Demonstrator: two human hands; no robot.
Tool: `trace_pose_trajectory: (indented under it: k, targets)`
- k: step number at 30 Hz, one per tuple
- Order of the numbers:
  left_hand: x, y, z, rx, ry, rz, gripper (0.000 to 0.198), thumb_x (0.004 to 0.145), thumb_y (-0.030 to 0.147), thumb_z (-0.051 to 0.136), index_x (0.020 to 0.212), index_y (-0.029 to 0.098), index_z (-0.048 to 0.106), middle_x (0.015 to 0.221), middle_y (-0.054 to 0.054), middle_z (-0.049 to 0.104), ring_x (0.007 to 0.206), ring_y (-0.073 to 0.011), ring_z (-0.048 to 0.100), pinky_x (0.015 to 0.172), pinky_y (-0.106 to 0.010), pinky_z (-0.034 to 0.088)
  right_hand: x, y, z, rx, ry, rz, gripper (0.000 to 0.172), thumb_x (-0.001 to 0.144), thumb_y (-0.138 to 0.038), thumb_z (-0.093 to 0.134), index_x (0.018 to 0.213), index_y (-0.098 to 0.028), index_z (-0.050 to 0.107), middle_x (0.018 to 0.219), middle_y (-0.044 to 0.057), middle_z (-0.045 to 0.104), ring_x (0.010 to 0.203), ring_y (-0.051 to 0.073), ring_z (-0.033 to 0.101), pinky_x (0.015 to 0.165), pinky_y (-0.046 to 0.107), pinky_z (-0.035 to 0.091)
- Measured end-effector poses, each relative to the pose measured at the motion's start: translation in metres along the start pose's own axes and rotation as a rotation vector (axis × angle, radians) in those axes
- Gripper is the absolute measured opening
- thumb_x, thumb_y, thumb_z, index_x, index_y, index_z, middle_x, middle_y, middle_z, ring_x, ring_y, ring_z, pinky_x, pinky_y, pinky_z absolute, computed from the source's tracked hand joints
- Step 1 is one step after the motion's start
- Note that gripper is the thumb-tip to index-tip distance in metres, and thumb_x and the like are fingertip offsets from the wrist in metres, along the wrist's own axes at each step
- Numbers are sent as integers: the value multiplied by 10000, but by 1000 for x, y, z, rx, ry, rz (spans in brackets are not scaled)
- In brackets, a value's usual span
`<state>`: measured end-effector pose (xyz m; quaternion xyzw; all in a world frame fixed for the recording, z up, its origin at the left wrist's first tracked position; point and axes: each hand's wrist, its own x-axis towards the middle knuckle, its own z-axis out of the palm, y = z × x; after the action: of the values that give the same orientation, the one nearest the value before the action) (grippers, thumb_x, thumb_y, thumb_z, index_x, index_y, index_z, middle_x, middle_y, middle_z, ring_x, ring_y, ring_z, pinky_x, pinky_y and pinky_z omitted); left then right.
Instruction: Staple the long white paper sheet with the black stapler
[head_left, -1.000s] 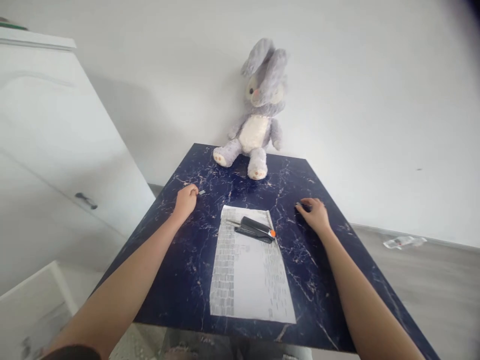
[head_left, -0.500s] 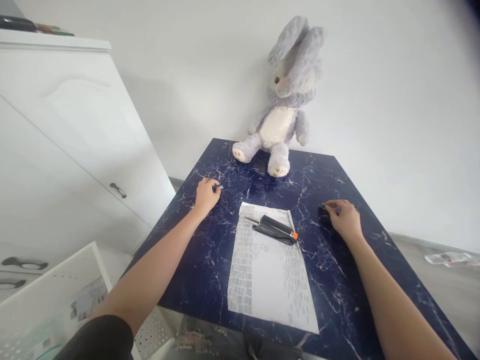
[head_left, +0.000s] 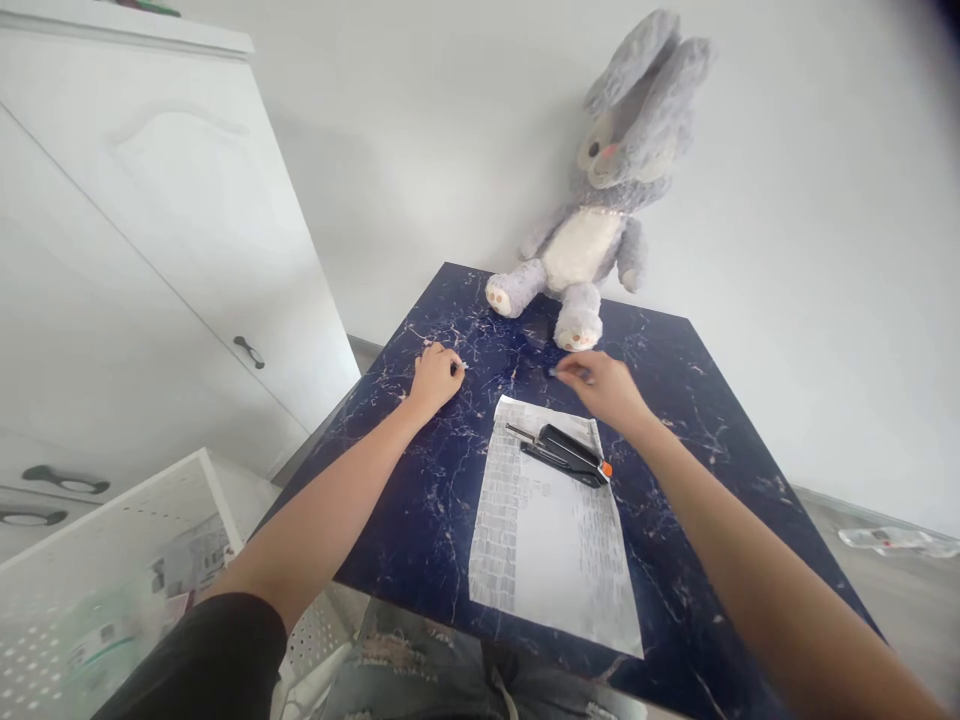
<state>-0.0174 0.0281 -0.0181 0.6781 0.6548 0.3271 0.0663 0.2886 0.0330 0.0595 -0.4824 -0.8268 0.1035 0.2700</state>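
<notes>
My left hand (head_left: 437, 375) rests on the left side of the dark blue table, its thumb and fingers pinched on a small pale piece (head_left: 465, 367). Over the far middle of the table, my right hand (head_left: 604, 388) also pinches a small, greyish piece (head_left: 553, 372); both pieces are too small to name. Between my forearms lies a printed sheet of paper (head_left: 555, 560). On its upper part sits a black stapler (head_left: 566, 455) with an orange end and a thin metal part sticking out to the left. Neither hand touches the stapler.
A grey plush rabbit (head_left: 585, 250) sits at the table's (head_left: 397, 480) back edge against the wall. To the left are a white cabinet (head_left: 165, 260) and a white perforated basket (head_left: 217, 500) with things inside. A clear plastic item (head_left: 892, 540) lies on the floor at right.
My right hand has moved left across the table, nearer to my left hand, with the small piece still in its fingers. My left hand keeps its pinch. The view has shifted slightly.
</notes>
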Motion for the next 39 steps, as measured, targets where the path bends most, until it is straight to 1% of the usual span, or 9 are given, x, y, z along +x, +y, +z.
trace_pose_trajectory:
  k: [6, 9, 12, 16, 22, 29, 32, 35, 39]
  targets:
    - [1, 3, -2, -50, -9, 60, 35, 862, 179, 658, 885, 189, 682, 982, -92, 605, 978, -258, 595, 926, -419, 484, 100, -50, 75, -54, -298, -71, 97, 895, -180, 669, 923, -158, 760, 923, 63, 771, 847, 182, 693, 823, 267, 499]
    - [2, 2, -3, -125, 21, 149, 80, 892, 144, 609, 954, 174, 650, 1023, -97, 604, 951, -224, 608, 929, -379, 498, 124, -62, 106, -47, -354, -83, 89, 856, -118, 682, 851, -153, 764, 894, 64, 785, 854, 182, 712, 819, 240, 495]
    - [2, 1, -4, -184, 36, 180, 105, 930, 146, 561, 1016, 175, 614, 1016, -92, 637, 876, -204, 627, 889, -364, 507, 130, -64, 116, -48, -372, -90, 78, 819, -100, 711, 849, -146, 767, 897, 75, 787, 867, 198, 719, 830, 250, 496]
    - [1, 5, -7, -289, 27, 188, 92, 956, 206, 568, 1040, 187, 603, 900, -52, 695, 763, -184, 641, 802, -334, 508, 111, -50, 93, -30, -325, -74, 182, 875, -200, 706, 1041, -140, 750, 925, 71, 780, 864, 193, 707, 850, 280, 507]
    - [-15, 40, -5, -612, 45, 219, 204, 1000, 340, 554, 1090, 178, 641, 933, -50, 759, 725, -145, 656, 696, -267, 487, 33, -44, 39, 394, -187, -240, 348, 903, -328, 705, 1237, -229, 706, 1078, 56, 744, 856, 171, 685, 767, 299, 564]
    - [-43, 79, -7, -751, -151, 319, 275, 975, 389, 607, 1155, 183, 637, 973, -57, 762, 810, -161, 687, 719, -272, 503, -16, -54, 9, 350, 37, -274, 163, 953, -295, 639, 924, -262, 796, 921, 47, 726, 819, 186, 671, 752, 341, 573]
    - [-38, 70, -12, -638, -93, 326, 263, 1002, 361, 560, 1203, 197, 603, 945, -46, 762, 833, -168, 694, 775, -296, 516, -30, -17, -11, 255, 159, -153, 156, 928, -318, 654, 930, -256, 797, 989, 53, 742, 851, 198, 688, 768, 345, 576]
    - [-22, 46, -13, -324, 33, 291, 204, 1015, 302, 502, 1050, 187, 667, 947, -70, 743, 911, -206, 683, 891, -358, 518, -54, 58, -32, 56, 328, 148, 161, 847, -339, 687, 862, -221, 796, 963, 62, 759, 793, 211, 702, 776, 356, 561]
    - [-5, 16, -4, 45, -16, 233, 360, 1000, 254, 485, 1322, 171, 623, 1413, -146, 604, 1331, -308, 525, 1111, -492, 418, -87, 161, -50, -224, 367, 568, 194, 744, -338, 682, 758, -171, 779, 753, 86, 740, 758, 267, 694, 836, 416, 511]
